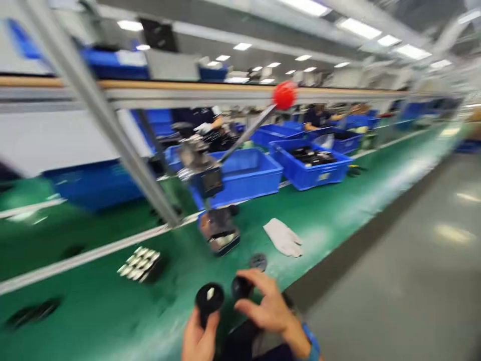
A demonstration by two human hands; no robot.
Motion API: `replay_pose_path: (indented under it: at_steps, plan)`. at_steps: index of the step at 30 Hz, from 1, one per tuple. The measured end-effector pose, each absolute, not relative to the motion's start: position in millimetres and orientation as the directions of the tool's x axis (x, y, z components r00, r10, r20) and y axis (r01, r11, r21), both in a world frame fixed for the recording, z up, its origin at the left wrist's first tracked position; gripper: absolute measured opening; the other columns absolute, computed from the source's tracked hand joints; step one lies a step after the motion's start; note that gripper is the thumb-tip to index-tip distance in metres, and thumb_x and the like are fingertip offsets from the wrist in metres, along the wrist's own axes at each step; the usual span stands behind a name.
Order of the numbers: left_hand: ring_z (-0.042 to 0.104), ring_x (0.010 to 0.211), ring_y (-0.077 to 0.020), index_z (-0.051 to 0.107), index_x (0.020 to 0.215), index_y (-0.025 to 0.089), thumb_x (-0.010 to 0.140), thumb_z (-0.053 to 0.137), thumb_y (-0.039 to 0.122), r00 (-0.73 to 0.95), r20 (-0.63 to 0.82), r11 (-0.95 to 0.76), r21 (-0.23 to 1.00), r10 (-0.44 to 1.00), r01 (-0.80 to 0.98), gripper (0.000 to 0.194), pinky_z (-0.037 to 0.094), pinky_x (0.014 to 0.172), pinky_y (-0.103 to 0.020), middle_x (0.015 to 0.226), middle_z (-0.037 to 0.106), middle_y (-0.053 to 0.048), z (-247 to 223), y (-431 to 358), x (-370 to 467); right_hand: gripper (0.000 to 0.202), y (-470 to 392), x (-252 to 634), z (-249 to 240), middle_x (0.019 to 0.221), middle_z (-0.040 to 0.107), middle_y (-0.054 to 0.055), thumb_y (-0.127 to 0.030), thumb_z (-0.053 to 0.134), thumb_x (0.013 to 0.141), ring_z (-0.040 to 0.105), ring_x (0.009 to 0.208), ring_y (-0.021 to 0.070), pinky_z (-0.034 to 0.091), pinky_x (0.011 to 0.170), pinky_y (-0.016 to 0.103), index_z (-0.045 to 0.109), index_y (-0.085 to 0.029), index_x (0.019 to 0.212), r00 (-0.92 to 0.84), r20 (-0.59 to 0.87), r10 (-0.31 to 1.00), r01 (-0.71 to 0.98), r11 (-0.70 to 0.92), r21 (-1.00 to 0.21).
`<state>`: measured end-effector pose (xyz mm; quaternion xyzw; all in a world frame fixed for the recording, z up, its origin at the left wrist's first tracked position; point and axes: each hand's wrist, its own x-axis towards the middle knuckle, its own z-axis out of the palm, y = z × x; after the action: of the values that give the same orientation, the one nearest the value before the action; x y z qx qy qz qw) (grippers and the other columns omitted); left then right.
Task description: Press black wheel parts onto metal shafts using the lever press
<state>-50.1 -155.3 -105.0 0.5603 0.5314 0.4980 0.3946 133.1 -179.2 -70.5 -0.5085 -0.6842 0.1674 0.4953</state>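
Observation:
My left hand (201, 333) grips a round black disc-shaped part (209, 303) between thumb and fingers; a small white patch shows on its upper face. Just to the right, my right hand (268, 303) pinches a second rounded black part (241, 288), its exact kind blurred. The two parts are close together but apart, over the near edge of the green bench. Beyond my right hand lies a grey-black round piece (258, 261) on the bench. A lever press (220, 230) with a red ball knob (284, 95) stands past my hands.
A white glove (283, 237) lies right of the press. White blocks (140, 263) sit at left, near dark pieces (33, 313). Blue bins (244, 173) line the back, one holding black parts (311, 156). A metal post (101, 115) slants at left. Co-workers (199, 120) sit opposite.

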Motion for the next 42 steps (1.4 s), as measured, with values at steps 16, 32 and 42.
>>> replay_pose_path:
  at_steps: [16, 32, 42]
  plan:
    - [0.072, 0.115, -0.0386, 0.074, 0.12, 0.011, 0.079, 0.079, 0.048, -0.012, 0.038, -0.036, 0.995, 0.999, 0.09, 0.055, 0.058, 0.101, -0.05, 0.13, 0.073, -0.021, -128, -167, -59, 0.056, -142, 128, -34, 0.12, 0.064, 0.011, -0.024, 0.082, 0.085, 0.061, 0.109, 0.0245, 0.056, 0.092, 0.039, 0.058, -0.021, 0.135, -0.374, 0.47, 0.799, 0.344, 0.59, -0.73]
    - [0.069, 0.082, -0.0231, 0.079, 0.095, 0.018, 0.088, 0.072, 0.043, -0.021, 0.265, -0.256, 0.947, 0.964, 0.192, 0.027, 0.058, 0.071, -0.031, 0.092, 0.075, -0.007, -87, -160, -41, 0.056, -159, 121, -24, 0.109, 0.062, 0.009, -0.026, 0.088, 0.079, 0.059, 0.102, 0.027, 0.056, 0.086, 0.043, 0.056, -0.02, 0.125, -0.251, 0.451, 0.857, 0.461, 0.515, -0.722]
    - [0.072, 0.085, -0.0252, 0.079, 0.101, 0.019, 0.088, 0.072, 0.042, -0.063, 0.288, -0.268, 0.938, 0.956, 0.219, 0.027, 0.061, 0.074, -0.034, 0.096, 0.077, -0.008, -90, -163, -39, 0.052, -166, 113, -31, 0.106, 0.065, 0.01, -0.026, 0.085, 0.081, 0.062, 0.101, 0.028, 0.059, 0.086, 0.045, 0.055, -0.02, 0.123, -0.166, 0.467, 0.868, 0.482, 0.485, -0.73]
